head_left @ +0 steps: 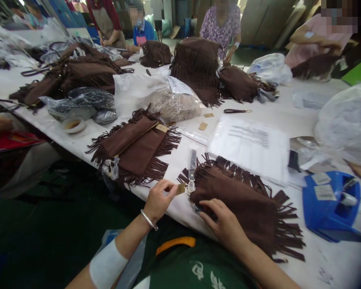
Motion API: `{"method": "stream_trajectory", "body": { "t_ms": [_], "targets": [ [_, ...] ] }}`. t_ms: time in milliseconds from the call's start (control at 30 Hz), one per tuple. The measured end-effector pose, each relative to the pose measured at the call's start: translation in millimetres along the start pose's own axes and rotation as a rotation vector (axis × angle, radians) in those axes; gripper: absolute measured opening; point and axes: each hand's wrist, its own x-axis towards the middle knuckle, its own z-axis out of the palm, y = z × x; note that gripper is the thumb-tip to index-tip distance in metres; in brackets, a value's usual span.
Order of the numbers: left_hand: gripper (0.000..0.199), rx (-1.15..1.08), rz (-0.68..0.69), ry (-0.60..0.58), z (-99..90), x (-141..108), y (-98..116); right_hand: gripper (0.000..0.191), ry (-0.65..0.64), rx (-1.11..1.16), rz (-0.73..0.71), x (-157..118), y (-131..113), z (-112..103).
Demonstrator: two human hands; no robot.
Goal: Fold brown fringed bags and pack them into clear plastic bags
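Note:
A brown fringed bag (234, 196) lies flat on the table in front of me. At its left end, my left hand (161, 198) pinches a small tan tag (181, 188) between thumb and finger. Just right of the tag is a pale ring-like fitting (191, 186), with a dark strap (193, 160) stretching away behind it. My right hand (221, 218) rests at the bag's near left corner, its fingers curled by something dark and small that I cannot make out. A second fringed bag (135, 146), with a zip and a tan tag, lies to the left.
White printed plastic bags (249, 140) lie behind the near bag. A blue holder (331, 204) stands at right. Further back are a clear bag of strings (174, 100), a small dish (74, 125) and piled brown bags (195, 60). Several people (219, 28) are around the table.

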Motion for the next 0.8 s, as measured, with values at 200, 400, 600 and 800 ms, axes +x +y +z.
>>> {"method": "stream_trajectory", "body": {
  "t_ms": [200, 400, 600, 800],
  "targets": [
    [0.017, -0.120, 0.124, -0.047, 9.1, 14, 23, 0.039, 0.032, 0.266, 0.008, 58, -4, 11],
    [0.023, -0.104, -0.130, 0.058, -9.1, 16, -5, 0.030, 0.060, 0.080, 0.172, 82, 3, 10],
    [0.030, -0.105, -0.325, 0.105, -6.3, 2, -43, 0.059, 0.068, -0.247, 0.253, 117, -3, 26],
    [0.026, -0.021, -0.196, 0.153, -0.3, 24, -60, 0.072, 0.170, 0.218, 0.246, 99, 7, 20]
  ]
}}
